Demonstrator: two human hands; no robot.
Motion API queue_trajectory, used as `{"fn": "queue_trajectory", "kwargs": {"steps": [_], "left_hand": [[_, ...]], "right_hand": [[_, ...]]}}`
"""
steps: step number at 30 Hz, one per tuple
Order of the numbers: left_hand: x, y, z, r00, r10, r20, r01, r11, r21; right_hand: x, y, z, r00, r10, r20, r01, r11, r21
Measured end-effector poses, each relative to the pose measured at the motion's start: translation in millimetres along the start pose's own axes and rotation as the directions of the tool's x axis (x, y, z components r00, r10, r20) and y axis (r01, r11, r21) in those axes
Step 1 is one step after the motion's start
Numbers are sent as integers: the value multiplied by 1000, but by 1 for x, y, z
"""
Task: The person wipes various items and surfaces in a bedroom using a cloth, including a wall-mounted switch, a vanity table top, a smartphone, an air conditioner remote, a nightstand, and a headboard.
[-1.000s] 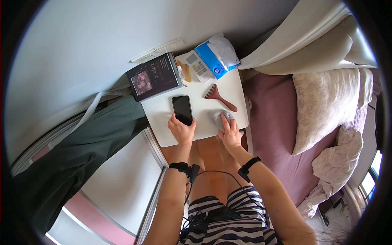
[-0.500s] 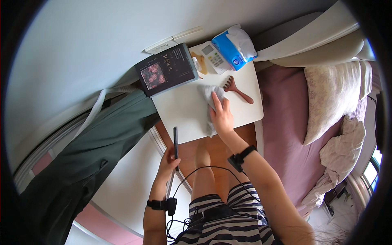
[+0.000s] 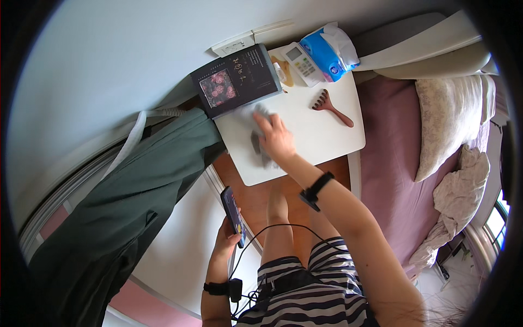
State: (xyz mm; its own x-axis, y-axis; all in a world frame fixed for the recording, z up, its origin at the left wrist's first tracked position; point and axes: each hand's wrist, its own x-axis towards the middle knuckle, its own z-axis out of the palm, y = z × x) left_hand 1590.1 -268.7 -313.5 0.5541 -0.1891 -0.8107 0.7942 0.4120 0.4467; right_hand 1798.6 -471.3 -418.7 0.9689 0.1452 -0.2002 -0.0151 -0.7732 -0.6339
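A smartphone [image 3: 233, 217] with a lit screen is held in my left hand [image 3: 225, 238], below the table's near edge. My right hand [image 3: 279, 139] presses a grey cloth [image 3: 256, 143] onto the white tabletop [image 3: 321, 143]; the cloth is smeared by motion. It lies just in front of a dark book [image 3: 239, 82] with a picture of pink flowers on its cover. To the right of that hand rests a brown wide-toothed comb [image 3: 333, 109].
A white remote control [image 3: 301, 64] and a blue tissue pack [image 3: 328, 57] sit at the table's back. A dark green curtain [image 3: 158, 169] hangs at left. On the right stands a bed [image 3: 389, 158] with a pillow [image 3: 447, 120].
My right hand has swept the cloth leftward across the tabletop, away from the comb. The phone in my left hand has turned so its screen shows. The whole view has shifted slightly.
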Motion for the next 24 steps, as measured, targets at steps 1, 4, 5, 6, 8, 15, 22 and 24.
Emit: {"fn": "queue_trajectory", "kwargs": {"steps": [1,4,5,6,8,15,22,24], "left_hand": [[2,0,3,1000,1,-4,-1,1000,-5],[5,3,9,1000,21,-13,-21,999,33],[10,6,14,999,45,-10,-44,997,70],[13,12,24,999,44,-8,-43,996,75],[8,26,27,972,141,-188,-57,917,394],[30,71,67,765,639,77,-159,72,985],[41,65,86,748,656,99,-61,-80,995],[41,65,87,767,634,98,-33,-113,993]], "right_hand": [[7,2,7,1000,13,9,-13,996,-91],[-11,-11,48,955,-166,245,243,913,-327],[-33,-13,66,906,-268,327,375,865,-333],[-51,-16,81,794,-272,544,472,839,-269],[-85,-39,72,707,-315,634,432,901,-33],[-98,8,-15,762,477,437,-601,772,205],[-104,44,-25,916,386,108,-398,842,365],[-105,36,-35,850,508,138,-514,747,420]]}}
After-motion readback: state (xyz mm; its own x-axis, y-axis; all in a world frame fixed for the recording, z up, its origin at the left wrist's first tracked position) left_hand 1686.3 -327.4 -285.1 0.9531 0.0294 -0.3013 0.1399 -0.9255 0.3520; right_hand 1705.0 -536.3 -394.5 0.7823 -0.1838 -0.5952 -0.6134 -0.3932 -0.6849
